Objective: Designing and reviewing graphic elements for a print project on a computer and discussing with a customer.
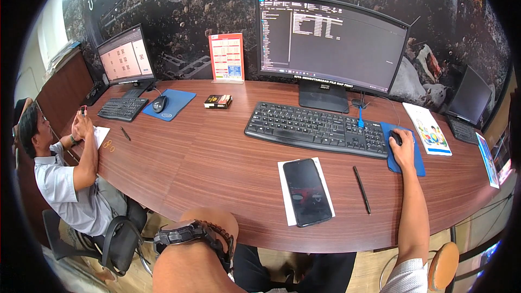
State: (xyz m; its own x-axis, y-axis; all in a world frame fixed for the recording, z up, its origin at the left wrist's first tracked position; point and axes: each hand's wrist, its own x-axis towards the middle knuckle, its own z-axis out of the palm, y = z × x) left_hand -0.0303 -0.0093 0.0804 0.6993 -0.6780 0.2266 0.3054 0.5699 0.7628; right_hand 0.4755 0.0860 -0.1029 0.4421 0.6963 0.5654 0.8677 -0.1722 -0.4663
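Right hand [402, 149] cupped over the mouse [396, 138] on its blue pad [418, 164]; left hand is tucked below the surface [217, 152], grip unreadable.

Head-worn fisheye — downward, forward, close over the desk [217, 152]

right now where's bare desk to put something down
Widest bare patch: desk between the small box and the phone, left of the keyboard. A thin strip lies between phone and pen. It is crowded by the right hand on the mouse.
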